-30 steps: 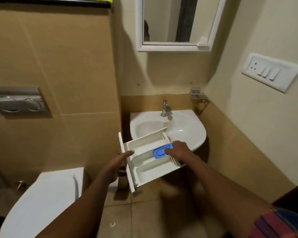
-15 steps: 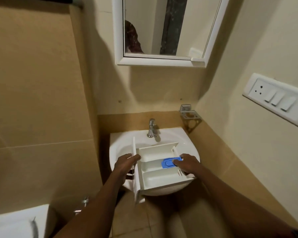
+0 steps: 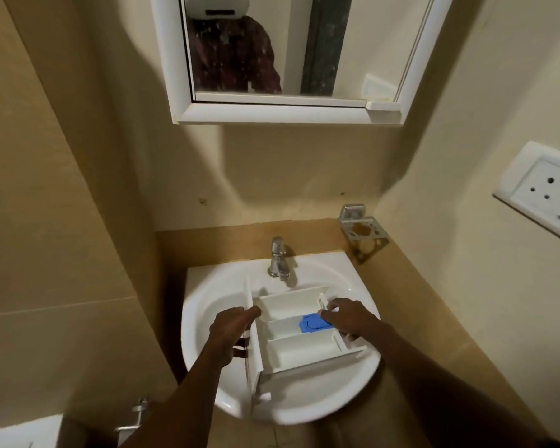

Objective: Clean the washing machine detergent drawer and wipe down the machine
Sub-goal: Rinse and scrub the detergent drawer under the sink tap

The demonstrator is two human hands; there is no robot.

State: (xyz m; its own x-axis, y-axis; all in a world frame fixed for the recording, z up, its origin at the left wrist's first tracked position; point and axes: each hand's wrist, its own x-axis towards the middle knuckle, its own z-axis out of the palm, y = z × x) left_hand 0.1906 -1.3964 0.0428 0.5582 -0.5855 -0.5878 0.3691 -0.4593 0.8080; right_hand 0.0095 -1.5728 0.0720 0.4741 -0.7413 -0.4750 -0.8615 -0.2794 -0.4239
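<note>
- Step, as judged: rinse stage. The detergent drawer [image 3: 291,337] is held over the sink [image 3: 196,321] bowl, just in front of the tap [image 3: 278,261]. No water is visible.
- The left hand [image 3: 230,331] has its fingers curled round the drawer's front panel, near the sink's left edge.
- The right hand [image 3: 349,321] has its fingers clamped on the opposite wall, beside the blue insert [image 3: 314,323].
- Next: one hand must let go to reach the tap, leaving the other to carry the drawer alone.
- Count: one drawer, three compartments, one insert, one tap, one sink.
</note>
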